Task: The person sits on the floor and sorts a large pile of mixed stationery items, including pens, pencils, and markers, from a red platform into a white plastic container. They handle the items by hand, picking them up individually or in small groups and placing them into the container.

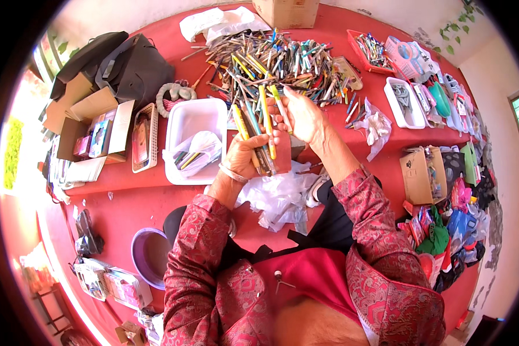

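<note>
My left hand [242, 155] is closed around a bundle of pens [254, 124], some yellow, some dark or pale, standing nearly upright. A yellow-and-white pen [282, 108] is between the fingers of my right hand [303, 115], just right of the bundle. Beyond both hands spreads a large heap of pens and pencils [288, 63] of many colours. To the left of my left hand stands a white plastic tray [172, 124]. In it lies a clear plastic bag [205, 147] with several pens. Below my hands is crumpled white plastic [277, 193] near my knees.
On the left are an open cardboard box [118, 130], a narrow basket [145, 138], a black bag [135, 69] and a purple basin [149, 256]. On the right are a red basket of pens [370, 52], a white tray [403, 104] and a cardboard box [416, 176].
</note>
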Available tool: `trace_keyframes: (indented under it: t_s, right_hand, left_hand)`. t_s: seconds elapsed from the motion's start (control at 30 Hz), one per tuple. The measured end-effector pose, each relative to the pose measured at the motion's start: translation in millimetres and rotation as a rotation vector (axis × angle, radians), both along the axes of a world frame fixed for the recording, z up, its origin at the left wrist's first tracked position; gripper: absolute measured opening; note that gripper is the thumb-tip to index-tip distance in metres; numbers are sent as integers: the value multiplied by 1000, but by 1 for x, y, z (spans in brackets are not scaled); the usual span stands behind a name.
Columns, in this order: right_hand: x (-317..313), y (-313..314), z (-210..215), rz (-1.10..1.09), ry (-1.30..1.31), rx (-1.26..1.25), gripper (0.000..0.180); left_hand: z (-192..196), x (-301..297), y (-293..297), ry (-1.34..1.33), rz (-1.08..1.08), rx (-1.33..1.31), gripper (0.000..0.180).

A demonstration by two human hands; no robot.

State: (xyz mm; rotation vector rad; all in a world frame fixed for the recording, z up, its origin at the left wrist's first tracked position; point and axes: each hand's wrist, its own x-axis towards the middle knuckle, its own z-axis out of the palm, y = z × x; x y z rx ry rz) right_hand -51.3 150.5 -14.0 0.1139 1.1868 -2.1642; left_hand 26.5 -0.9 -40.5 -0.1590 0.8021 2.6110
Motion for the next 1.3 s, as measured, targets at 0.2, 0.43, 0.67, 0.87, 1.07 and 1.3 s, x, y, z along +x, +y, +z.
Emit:
trace_keyframes:
  t_s: [0.2, 0.43, 0.67, 0.87, 1.07, 1.3]
  right_hand:
    - [-6, 12, -5, 50, 2, -116, 22]
    - [3, 4, 12, -59, 19, 40, 17]
    - [10, 5, 19, 73, 28, -29, 14]
    - [23, -7, 19, 71, 347, 321, 15]
    - [22, -13, 8, 84, 612, 695, 24]
    - [24, -2, 40, 24, 1139, 1001, 45]
  left_hand:
    - [-3, -5, -10, -97, 6, -79, 23]
    - [-17, -7, -13, 5, -64, 251, 21]
    - [-3, -4, -8, -96, 64, 1, 25]
    - [-4, -2, -8, -20, -49, -18, 21]
    - [3, 5, -4, 105, -118, -67, 19]
    - [9, 4, -13, 6, -152, -47, 22]
